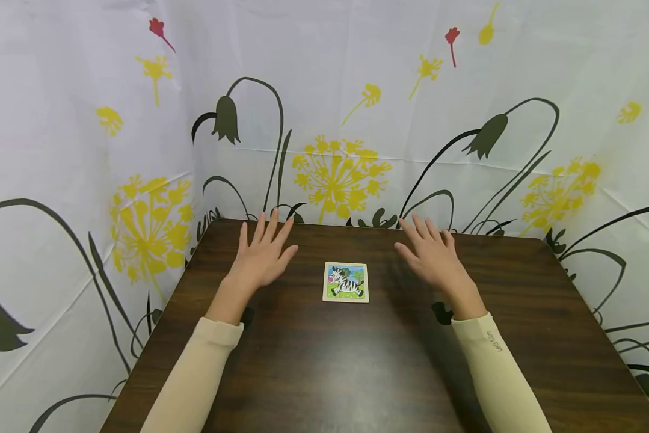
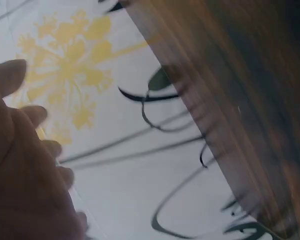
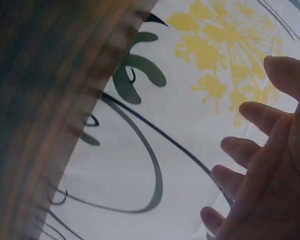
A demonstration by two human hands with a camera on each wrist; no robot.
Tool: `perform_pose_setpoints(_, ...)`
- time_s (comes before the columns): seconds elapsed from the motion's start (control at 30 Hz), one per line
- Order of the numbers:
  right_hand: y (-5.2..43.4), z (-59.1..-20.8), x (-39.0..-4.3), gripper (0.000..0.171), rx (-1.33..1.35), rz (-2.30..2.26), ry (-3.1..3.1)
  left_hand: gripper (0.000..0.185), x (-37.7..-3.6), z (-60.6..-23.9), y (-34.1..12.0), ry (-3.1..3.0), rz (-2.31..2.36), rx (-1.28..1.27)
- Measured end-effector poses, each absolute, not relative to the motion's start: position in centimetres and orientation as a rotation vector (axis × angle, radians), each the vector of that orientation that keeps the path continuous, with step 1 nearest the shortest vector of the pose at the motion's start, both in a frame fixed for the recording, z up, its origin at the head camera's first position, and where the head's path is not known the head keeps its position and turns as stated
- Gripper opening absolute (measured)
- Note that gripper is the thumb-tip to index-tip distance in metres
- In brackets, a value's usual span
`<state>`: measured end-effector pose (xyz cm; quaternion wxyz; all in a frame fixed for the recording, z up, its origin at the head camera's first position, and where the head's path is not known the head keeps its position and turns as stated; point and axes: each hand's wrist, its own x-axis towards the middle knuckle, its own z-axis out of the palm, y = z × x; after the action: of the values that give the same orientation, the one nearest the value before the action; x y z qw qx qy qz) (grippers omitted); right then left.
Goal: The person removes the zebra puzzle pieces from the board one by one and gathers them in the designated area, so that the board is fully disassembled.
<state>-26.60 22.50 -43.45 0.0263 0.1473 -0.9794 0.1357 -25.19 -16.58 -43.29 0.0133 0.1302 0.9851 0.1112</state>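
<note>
A small square picture puzzle (image 1: 346, 282) with a zebra on green and blue lies flat on the dark wooden table, between the two hands and apart from both. To its left, my left hand (image 1: 259, 258) is held above the table with its fingers straight and spread. On the other side my right hand (image 1: 429, 255) hovers likewise, fingers spread. Neither one holds anything. Each wrist view shows its own hand, the left hand (image 2: 27, 165) at the left edge and the right hand (image 3: 272, 160) at the right edge, with the puzzle out of sight.
The dark brown table (image 1: 346, 373) has its far edge against a white curtain (image 1: 324, 72) printed with yellow, red and dark green flowers. That curtain also hangs along the left and right sides. Cream sleeves (image 1: 194, 373) cover both forearms.
</note>
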Motion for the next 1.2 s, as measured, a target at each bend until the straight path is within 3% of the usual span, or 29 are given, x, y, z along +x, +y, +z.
perform_pose_setpoints(0.3,16.3,-47.5,-27.6,0.046,0.942,0.167,-2.958,0.064,-23.1,-47.7,-11.9,2.829,0.326,0.652)
perform_pose_setpoints(0.53,12.3,-49.0,-29.3,0.045,1.189,-0.180,-2.880,0.052,-22.7,-49.5,-11.0,2.802,0.164,0.723)
perform_pose_setpoints(0.83,10.4,-48.3,-31.7,0.056,1.403,-0.598,-2.788,0.047,-22.8,-49.6,-10.8,2.843,0.047,0.819)
perform_pose_setpoints(1.03,9.9,-47.5,-32.2,0.046,1.491,-0.703,-2.764,0.047,-22.6,-49.7,-10.8,2.813,0.100,0.752)
perform_pose_setpoints(1.2,9.7,-46.9,-32.7,0.048,1.559,-0.784,-2.732,0.044,-22.8,-49.8,-10.3,2.838,0.116,0.798)
